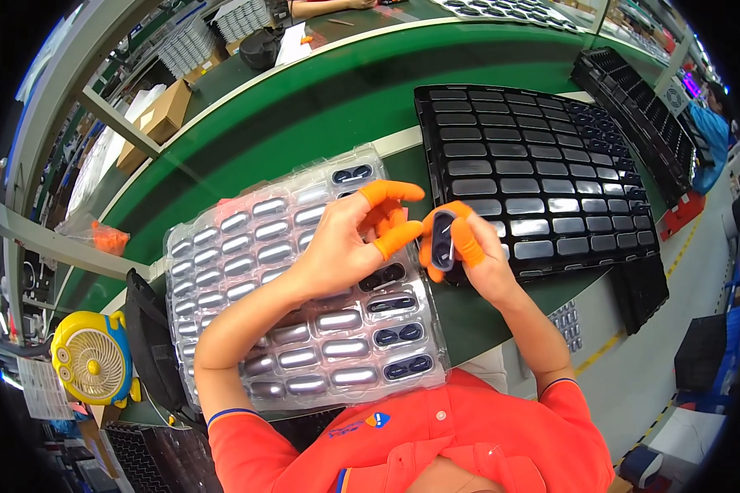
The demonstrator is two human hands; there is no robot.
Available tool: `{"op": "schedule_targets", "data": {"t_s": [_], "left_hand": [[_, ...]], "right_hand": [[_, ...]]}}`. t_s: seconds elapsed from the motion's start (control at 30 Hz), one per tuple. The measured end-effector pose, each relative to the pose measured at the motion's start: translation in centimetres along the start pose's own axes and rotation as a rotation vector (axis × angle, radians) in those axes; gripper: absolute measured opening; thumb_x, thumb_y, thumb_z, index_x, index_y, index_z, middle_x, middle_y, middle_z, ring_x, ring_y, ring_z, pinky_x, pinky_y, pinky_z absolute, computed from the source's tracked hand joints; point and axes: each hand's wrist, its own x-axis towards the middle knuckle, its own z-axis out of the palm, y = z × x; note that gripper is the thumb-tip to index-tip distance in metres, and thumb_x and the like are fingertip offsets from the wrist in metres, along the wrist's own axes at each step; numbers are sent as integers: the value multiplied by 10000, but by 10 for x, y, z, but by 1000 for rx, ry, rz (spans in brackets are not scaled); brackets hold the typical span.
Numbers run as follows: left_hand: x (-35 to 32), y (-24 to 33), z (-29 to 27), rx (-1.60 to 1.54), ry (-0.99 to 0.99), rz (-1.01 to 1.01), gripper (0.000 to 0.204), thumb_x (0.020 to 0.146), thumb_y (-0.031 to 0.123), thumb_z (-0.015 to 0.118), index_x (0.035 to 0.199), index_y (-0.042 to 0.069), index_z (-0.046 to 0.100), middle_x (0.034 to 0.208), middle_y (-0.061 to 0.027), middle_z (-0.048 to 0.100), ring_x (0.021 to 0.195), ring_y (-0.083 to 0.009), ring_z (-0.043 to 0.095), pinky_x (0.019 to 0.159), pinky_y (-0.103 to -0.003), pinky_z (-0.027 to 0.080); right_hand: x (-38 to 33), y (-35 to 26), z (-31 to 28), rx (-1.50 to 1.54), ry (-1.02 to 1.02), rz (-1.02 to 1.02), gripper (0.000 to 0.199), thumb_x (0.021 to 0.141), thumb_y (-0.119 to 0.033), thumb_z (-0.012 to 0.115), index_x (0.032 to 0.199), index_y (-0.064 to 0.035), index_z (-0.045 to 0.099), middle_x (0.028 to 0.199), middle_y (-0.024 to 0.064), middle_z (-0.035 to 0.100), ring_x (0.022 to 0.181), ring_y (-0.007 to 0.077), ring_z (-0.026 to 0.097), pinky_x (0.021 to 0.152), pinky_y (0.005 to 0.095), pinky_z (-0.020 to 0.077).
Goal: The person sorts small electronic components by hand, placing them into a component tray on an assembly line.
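My right hand (467, 251), with orange finger cots, holds a small dark oval part (442, 239) with a pale rim upright between thumb and fingers. My left hand (355, 238), also in orange cots, hovers just left of it with fingers spread and empty, its tips nearly touching the part. Both hands are above the right edge of a clear blister tray (222, 271) whose pockets hold several similar oval parts, mostly silvery, a few dark at the right side. A black moulded tray (543, 140) with rows of empty pockets lies just right of my right hand.
A green conveyor belt (304, 107) runs behind both trays. More black trays (641, 115) sit at far right, near another person in blue (709, 131). A yellow desk fan (90, 357) stands at lower left, cardboard boxes (160, 115) and an orange bag (107, 238) at left.
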Motion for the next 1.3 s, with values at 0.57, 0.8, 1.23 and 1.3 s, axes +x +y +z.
{"op": "schedule_targets", "data": {"t_s": [0.57,0.8,1.23,1.3], "left_hand": [[-2,-2,14,166,-60,186,181,710,-77,573,882,-40,533,708,-141,577,602,-261,589,504,-315,472],[-9,-8,15,103,-150,57,199,717,-81,564,909,-39,533,708,-134,580,608,-268,597,505,-321,476],[1,-2,15,-18,-7,78,420,731,42,691,1120,6,537,904,-124,593,734,-188,604,640,-272,493],[-3,0,12,8,15,130,445,733,59,697,1144,18,532,929,-128,590,756,-194,601,649,-275,489]], "right_hand": [[-7,4,2,-316,-58,104,328,961,-244,386,866,13,566,570,25,516,454,80,459,424,216,328],[-10,7,9,-527,-1,-72,319,948,-255,428,857,15,572,569,21,519,466,84,477,436,222,340],[-5,7,-3,-106,136,-169,238,907,-155,523,1091,-5,546,943,62,524,634,110,566,551,224,454],[-5,6,2,-170,118,-214,261,907,-163,526,1105,7,540,928,64,535,642,110,568,557,216,451]]}}
